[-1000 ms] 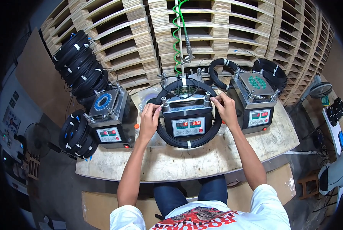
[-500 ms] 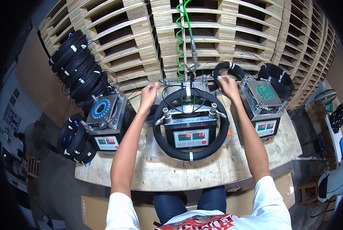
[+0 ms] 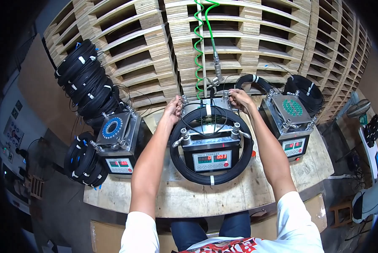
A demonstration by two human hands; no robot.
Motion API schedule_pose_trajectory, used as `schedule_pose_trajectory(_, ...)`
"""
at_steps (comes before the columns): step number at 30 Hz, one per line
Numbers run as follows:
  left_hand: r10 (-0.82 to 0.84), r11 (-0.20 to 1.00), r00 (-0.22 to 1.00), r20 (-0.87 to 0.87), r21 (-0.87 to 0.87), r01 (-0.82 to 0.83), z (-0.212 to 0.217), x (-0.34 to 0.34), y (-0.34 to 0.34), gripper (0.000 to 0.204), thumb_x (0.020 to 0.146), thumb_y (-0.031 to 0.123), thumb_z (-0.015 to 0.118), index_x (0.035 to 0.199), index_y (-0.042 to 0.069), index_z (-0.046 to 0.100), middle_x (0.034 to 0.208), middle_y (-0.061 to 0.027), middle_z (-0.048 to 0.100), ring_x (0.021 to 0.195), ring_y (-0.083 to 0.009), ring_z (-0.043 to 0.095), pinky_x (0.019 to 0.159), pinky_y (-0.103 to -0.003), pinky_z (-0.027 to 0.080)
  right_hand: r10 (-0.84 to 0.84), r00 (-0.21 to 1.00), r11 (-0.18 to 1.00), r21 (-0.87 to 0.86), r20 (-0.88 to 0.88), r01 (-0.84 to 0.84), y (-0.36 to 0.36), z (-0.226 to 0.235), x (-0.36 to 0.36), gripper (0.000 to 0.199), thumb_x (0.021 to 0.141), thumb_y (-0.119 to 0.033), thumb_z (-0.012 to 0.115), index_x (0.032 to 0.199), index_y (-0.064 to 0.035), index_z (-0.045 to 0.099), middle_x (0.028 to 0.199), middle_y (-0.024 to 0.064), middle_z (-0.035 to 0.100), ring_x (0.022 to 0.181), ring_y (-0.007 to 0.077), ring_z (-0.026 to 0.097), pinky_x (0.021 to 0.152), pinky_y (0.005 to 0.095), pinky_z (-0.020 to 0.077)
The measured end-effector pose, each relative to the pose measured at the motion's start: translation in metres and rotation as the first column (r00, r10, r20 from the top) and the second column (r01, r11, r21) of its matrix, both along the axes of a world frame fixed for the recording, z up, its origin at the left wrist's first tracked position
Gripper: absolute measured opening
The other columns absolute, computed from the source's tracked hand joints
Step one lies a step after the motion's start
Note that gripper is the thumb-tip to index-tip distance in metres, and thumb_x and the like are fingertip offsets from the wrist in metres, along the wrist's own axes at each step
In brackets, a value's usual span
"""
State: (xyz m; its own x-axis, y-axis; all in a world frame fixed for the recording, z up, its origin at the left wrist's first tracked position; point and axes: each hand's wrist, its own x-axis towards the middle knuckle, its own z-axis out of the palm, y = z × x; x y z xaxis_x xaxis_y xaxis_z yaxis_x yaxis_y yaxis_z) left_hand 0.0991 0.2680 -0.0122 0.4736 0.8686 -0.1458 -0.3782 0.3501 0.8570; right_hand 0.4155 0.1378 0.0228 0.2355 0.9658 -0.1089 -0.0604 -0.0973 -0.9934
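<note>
A metal test box [image 3: 209, 148] with red and green number displays stands mid-bench, and a black cable coil [image 3: 184, 162] lies looped around it. My left hand [image 3: 173, 108] is closed on the clamp knob at the box's back left corner. The back right clamp knob is gripped by my right hand [image 3: 238, 99]. Two more silver clamp knobs [image 3: 183, 134] stick up at the front corners. A green spiral air hose [image 3: 200, 44] hangs down to a fitting behind the box.
A similar box [image 3: 117, 139] stands at the left with black coils [image 3: 84, 162] beside it, another box [image 3: 293, 120] at the right. More coils [image 3: 85, 84] lean on stacked wooden pallets [image 3: 256, 38] behind the wooden bench [image 3: 206, 198].
Both hands have moved from the box's front clamps back to its rear clamps. My head has leaned in, so the bench looks nearer.
</note>
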Motion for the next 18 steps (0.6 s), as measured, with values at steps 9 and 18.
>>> schedule_pose_trajectory(9, 0.315, 0.949, 0.925, -0.212, 0.043, -0.313, 0.036, -0.012, -0.019, 0.034, 0.098, 0.011, 0.055, 0.131, 0.022, 0.058, 0.089, -0.0012, 0.062, 0.065, -0.0159, 0.058, 0.050, -0.031, 0.049, -0.031, 0.993, 0.978, -0.203, 0.111, 0.053, 0.014, 0.019, -0.024, 0.017, 0.102, -0.022, 0.046, 0.101, -0.0084, 0.056, 0.066, 0.0055, 0.056, 0.048, 0.0172, 0.053, 0.040, 0.0331, 0.0430)
schedule_pose_trajectory(18, 0.306, 0.843, 0.709, -0.635, 0.527, 0.107, 0.066, -0.017, -0.092, 0.049, 0.096, 0.041, 0.062, 0.121, -0.001, 0.058, 0.083, -0.0120, 0.064, 0.081, -0.0216, 0.060, 0.070, -0.039, 0.046, -0.003, 0.790, 0.997, 0.065, 0.613, -0.046, 0.001, 0.011, -0.071, 0.062, 0.101, -0.043, 0.052, 0.143, 0.0020, 0.042, 0.133, 0.0250, 0.059, 0.122, 0.0322, 0.058, 0.103, 0.0382, 0.0446)
